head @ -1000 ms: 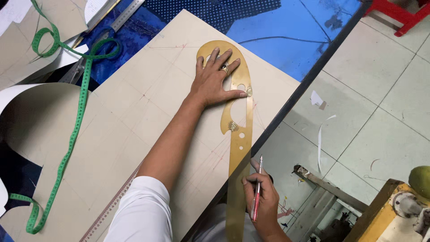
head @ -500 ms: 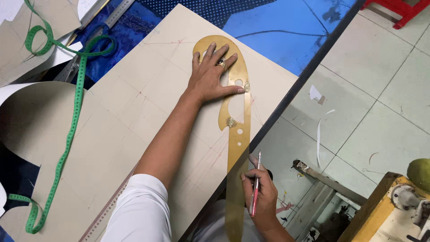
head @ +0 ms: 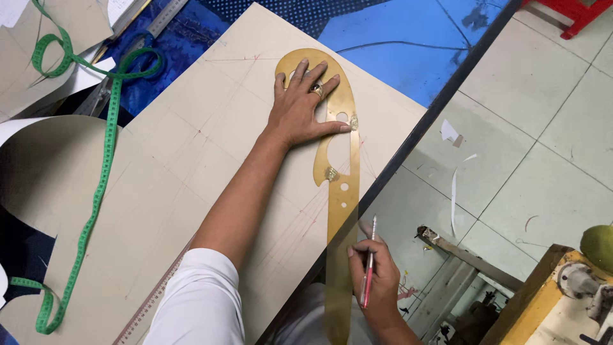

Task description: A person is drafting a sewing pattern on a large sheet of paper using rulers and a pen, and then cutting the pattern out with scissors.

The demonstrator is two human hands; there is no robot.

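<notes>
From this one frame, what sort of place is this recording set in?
Most likely a tailoring or pattern-making workshop. A left hand presses an amber curved ruler onto marked brown pattern paper, a green tape measure trails across the table, and a sewing machine stands by the tiled floor.

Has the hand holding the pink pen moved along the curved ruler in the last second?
No. The right hand with the pink pen sits at the same spot beside the amber curved ruler, just past the table edge.
</notes>
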